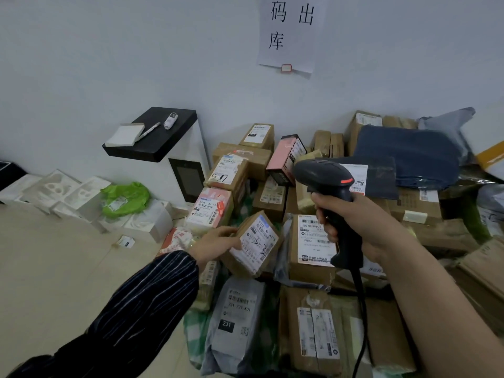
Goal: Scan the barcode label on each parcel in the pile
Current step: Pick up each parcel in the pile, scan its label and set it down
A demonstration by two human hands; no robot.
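The left hand, in a dark striped sleeve, is closed on the near-left edge of a small cardboard parcel, tilting it so its white label faces up; that label carries barcodes and handwritten strokes that look like "3-3", though they are hard to read. The right hand, arm bare, is wrapped around the grip of a black barcode scanner, whose head points left and away above the parcel pile; its cable hangs down toward the camera.

Just right of the held parcel, under the scanner hand, lies a brown box whose label reads "5070 P803". Nearer than the left hand lies a grey mailer bag marked "231 239 K01" and "231". Beyond the left hand sit a pink-and-white box and a taped carton with "5-1" written on it. Past the scanner's head stand a pink carton, more brown boxes and a dark blue bag. The parcels lie close together, many overlapping.

Left of the left hand, on the floor, are a green bag and white foam inserts. Farther off, against the wall, a white unit with a black top carries a white pad, a pen and a small white device. A paper sign on the wall above the scanner reads "码出库".
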